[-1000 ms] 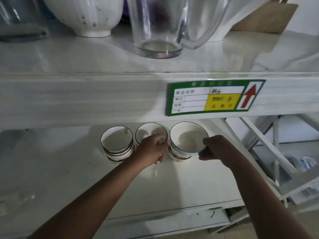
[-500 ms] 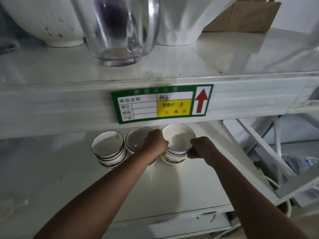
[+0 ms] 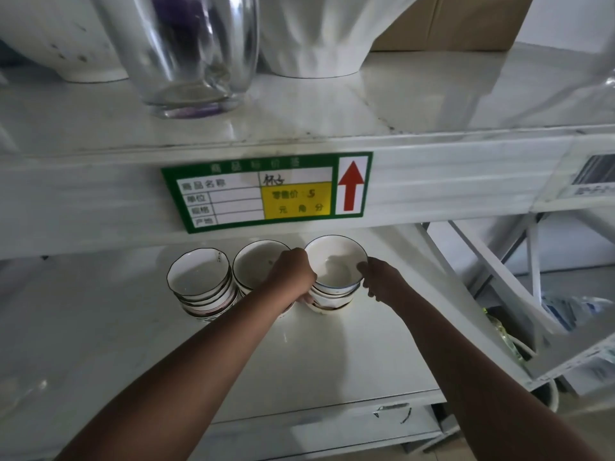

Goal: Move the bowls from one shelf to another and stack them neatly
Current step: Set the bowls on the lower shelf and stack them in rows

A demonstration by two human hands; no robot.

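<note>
At frame centre, our left hand and right hand curl around the right-hand bowl stack on the lower shelf.

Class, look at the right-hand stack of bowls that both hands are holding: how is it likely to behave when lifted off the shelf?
The right stack is probably rigid and breakable, since the bowls look like glazed ceramic. Several nested bowls likely make it fairly heavy. The top bowl sits loosely, so it may shift or tip if tilted; the left hand and right hand gripping opposite sides should steady it.
</note>
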